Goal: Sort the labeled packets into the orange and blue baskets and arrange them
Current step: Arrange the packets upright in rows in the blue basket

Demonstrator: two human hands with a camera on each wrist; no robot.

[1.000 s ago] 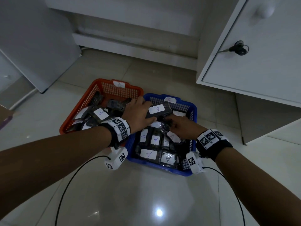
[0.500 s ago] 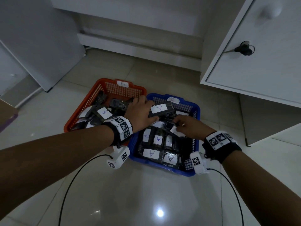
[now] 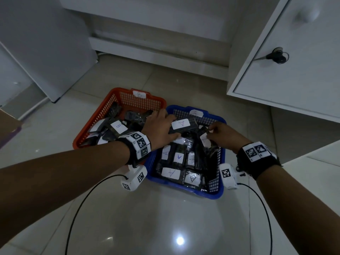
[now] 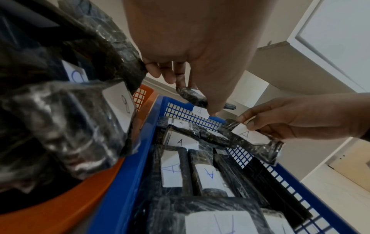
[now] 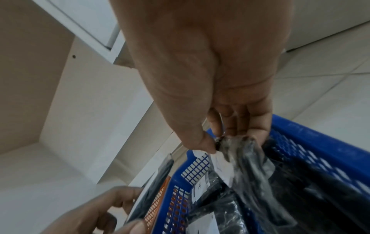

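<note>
The blue basket [image 3: 185, 184] sat on the tiled floor [image 3: 165, 227], and everything else took its place from it. Touching its left wall stood the orange basket [image 3: 86, 133], heaped with dark packets, one showing a B label [image 3: 118, 126]. Over the blue basket's far left corner the left hand [image 3: 159, 128] gripped a dark packet marked A [image 3: 183, 124], fingers curled round its end, held above the rim. Over its far right corner the right hand [image 3: 223, 134] pinched the crinkled wrap of another A packet [image 4: 252, 140] between thumb and fingertips, lifting it clear of the mesh wall. The two hands were near each other but not touching. Inside the blue basket, more A packets [image 3: 171, 173] lay in rows. Beyond its right side rose a white cabinet [image 3: 294, 70].
</note>
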